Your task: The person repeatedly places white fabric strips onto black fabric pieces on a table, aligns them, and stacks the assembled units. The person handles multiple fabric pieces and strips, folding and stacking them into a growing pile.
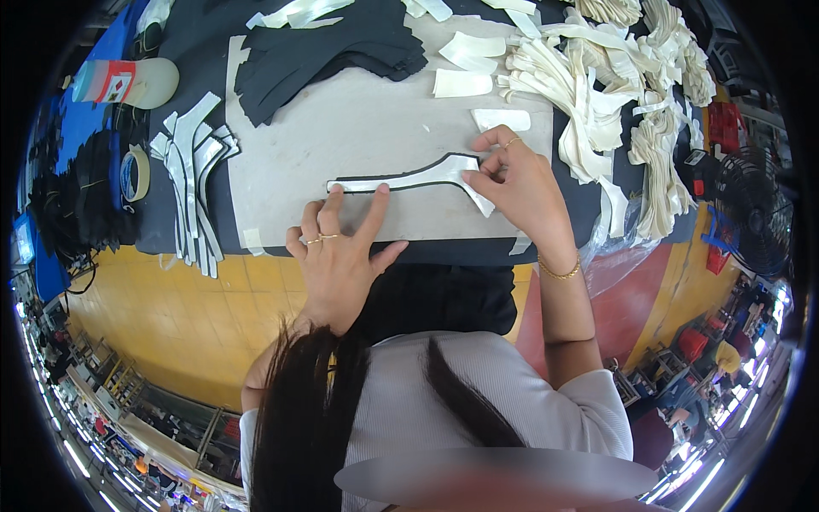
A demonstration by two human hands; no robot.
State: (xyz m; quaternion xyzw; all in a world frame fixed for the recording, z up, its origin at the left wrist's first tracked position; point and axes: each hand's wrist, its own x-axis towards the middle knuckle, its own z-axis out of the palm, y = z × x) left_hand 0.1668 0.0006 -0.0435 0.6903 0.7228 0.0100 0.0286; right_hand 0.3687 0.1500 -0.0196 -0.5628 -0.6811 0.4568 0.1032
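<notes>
A dark work table (196,43) spans the upper part of the view, seen from above, with a flat grey sheet (281,158) taped onto it. Large fanned bundles of cream pieces (580,94) cover the table's right side, partly overlapping the sheet. A stack of black pieces (333,68) lies across the sheet's upper left, and a pile of white strips with dark edges (192,171) sits on the table to the sheet's left. The left hand (337,264) is open, fingers spread, with 2 fingertips pressing down near the narrow left end of a white curved strip with black edging (418,177), which lies flat on the sheet's lower half. The right hand (529,192) is curled at the strip's wider right end, thumb and fingers bent; whether they pinch it cannot be told from this angle. At upper left a capped bottle of pale liquid (158,83) lies on its side, with a tape roll (143,175) below it. A gold bracelet (560,272) circles the right wrist, and each hand wears 1 gold ring (324,237)
</notes>
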